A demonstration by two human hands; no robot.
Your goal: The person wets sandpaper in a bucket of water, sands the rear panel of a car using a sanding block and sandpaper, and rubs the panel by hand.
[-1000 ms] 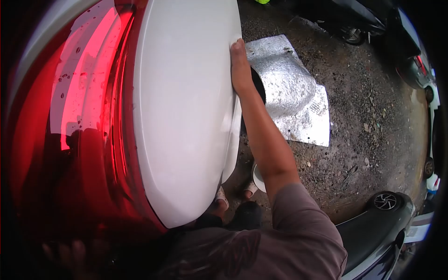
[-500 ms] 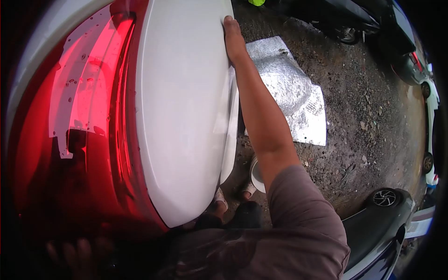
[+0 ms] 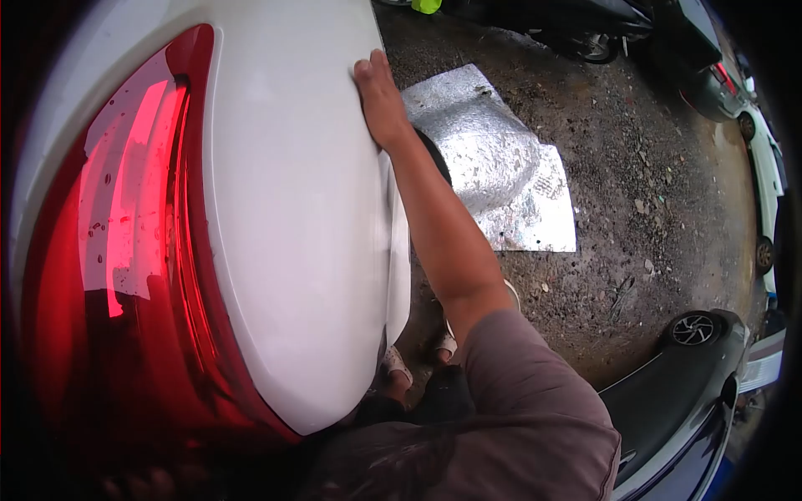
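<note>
My right hand (image 3: 381, 100) lies against the white car body panel (image 3: 292, 209), near its right edge, with the fingers stretched out over the surface. No object shows in it, though the underside of the palm is hidden. Left of the panel curves a red tail light (image 3: 125, 184) with water drops and bright reflections on its lens. Deep shadow at the bottom left covers most of my left hand (image 3: 140, 484); only dim, spread fingertips show by the lower end of the tail light.
A silver foil sheet (image 3: 535, 200) lies on the gravelly ground (image 3: 635, 209). Behind my forearm a white round rim (image 3: 511, 294) shows partly. A dark motorcycle (image 3: 585, 33) stands at the top, a grey car (image 3: 685, 384) at the lower right. A white car (image 3: 764, 175) is farther off.
My right hand has moved from the panel's edge a little inward and nearer to me. The view has shifted, showing more of the tail light's upper tip. My left fingertips sit lower and dimmer.
</note>
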